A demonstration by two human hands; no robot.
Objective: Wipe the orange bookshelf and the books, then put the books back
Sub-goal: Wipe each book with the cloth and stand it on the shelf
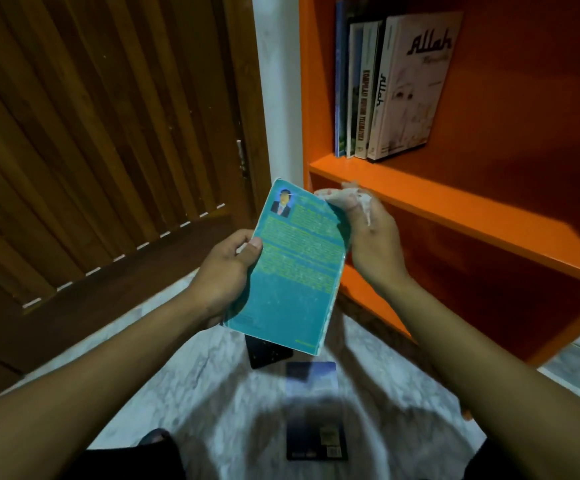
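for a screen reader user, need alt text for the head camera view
A person's left hand holds a teal book while the right hand wipes its top edge with a white cloth. Four books stand on the orange bookshelf; two dark books lie on the floor.

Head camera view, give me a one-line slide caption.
Left hand grips a teal book while the right hand holds a white cloth beside the orange bookshelf.

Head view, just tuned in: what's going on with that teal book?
A person holds the teal book in the left hand, back cover up. The right hand holds a white cloth at its top corner. Four books stand on the orange bookshelf; two dark books lie on the floor.
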